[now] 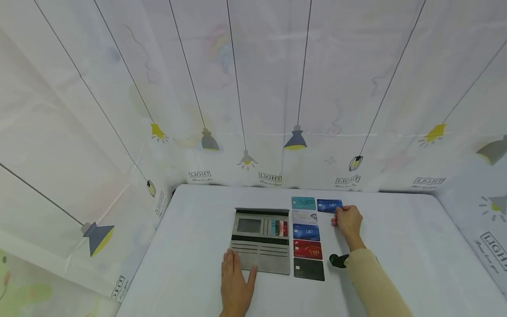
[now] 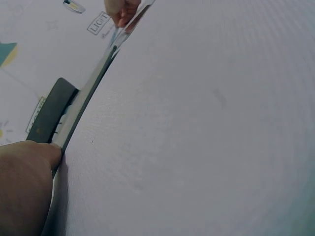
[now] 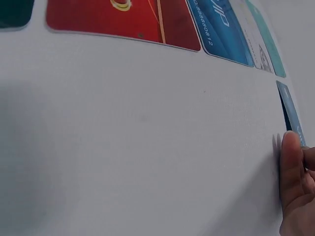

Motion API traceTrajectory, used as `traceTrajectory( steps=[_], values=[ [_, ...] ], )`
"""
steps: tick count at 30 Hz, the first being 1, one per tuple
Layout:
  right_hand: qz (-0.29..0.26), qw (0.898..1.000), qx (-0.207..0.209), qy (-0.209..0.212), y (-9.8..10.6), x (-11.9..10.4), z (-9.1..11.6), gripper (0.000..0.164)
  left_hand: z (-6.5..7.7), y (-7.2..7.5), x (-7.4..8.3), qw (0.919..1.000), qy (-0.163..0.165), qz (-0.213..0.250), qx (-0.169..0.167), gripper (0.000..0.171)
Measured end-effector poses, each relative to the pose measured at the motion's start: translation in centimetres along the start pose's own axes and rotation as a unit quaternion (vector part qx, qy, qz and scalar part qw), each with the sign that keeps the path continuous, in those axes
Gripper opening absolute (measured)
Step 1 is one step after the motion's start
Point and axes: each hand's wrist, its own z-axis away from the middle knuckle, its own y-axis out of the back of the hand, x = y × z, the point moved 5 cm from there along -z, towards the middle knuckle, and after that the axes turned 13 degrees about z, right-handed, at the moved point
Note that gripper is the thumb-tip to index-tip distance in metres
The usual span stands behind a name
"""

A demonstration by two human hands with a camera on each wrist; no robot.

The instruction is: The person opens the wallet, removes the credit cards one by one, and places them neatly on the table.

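A grey wallet (image 1: 273, 265) lies unfolded on the white table, with several cards (image 1: 279, 227) showing in its upper right slots. My left hand (image 1: 236, 284) rests flat at its lower left edge, fingers straight. My right hand (image 1: 349, 223) pinches the right end of a blue VIP card (image 1: 325, 205). In the right wrist view that card (image 3: 290, 108) is slightly tilted, one edge off the table. Left of it stands a column of cards: teal (image 1: 303, 203), white (image 1: 305, 217), blue (image 1: 306, 232), red (image 1: 307, 249) and black (image 1: 309, 269).
A dark strap-like piece (image 1: 338, 260) shows at my right wrist, near the cards. Behind the table (image 1: 404, 246) hangs a white curtain (image 1: 261, 88) printed with lamps, close to the far edge.
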Motion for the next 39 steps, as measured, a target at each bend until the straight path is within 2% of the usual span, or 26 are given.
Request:
traceTrajectory(
  steps=[5,11,23,28,31,35,39],
  values=[
    [0.046,0.999,-0.005,0.005,0.1,-0.2,-0.5,0.034,0.0,0.0,0.3,1.0,0.004,0.005,-0.003,0.084],
    [0.065,0.998,-0.013,0.021,0.1,-0.6,-0.9,0.034,-0.1,0.1,0.2,0.9999,0.014,-0.002,-0.008,0.085],
    [0.097,0.995,-0.028,0.008,0.1,-1.1,-0.9,0.027,0.1,0.1,0.2,0.9998,-0.006,-0.008,0.016,0.084],
    [0.125,0.992,-0.02,-0.003,0.3,-1.3,-0.7,0.033,0.0,0.0,0.2,0.9999,0.002,-0.009,0.009,0.084],
    [0.133,0.991,-0.021,-0.002,0.3,-1.4,-0.6,0.035,0.0,0.0,0.2,0.9999,0.005,-0.009,0.004,0.084],
    [0.133,0.991,-0.024,0.015,0.2,-1.4,-0.5,0.029,-0.1,0.0,0.2,0.9999,0.005,-0.008,0.006,0.083],
    [0.124,0.992,-0.01,0.029,0.2,-1.2,-0.3,0.029,0.0,0.1,0.4,0.9998,-0.005,-0.006,0.016,0.075]
  ],
)
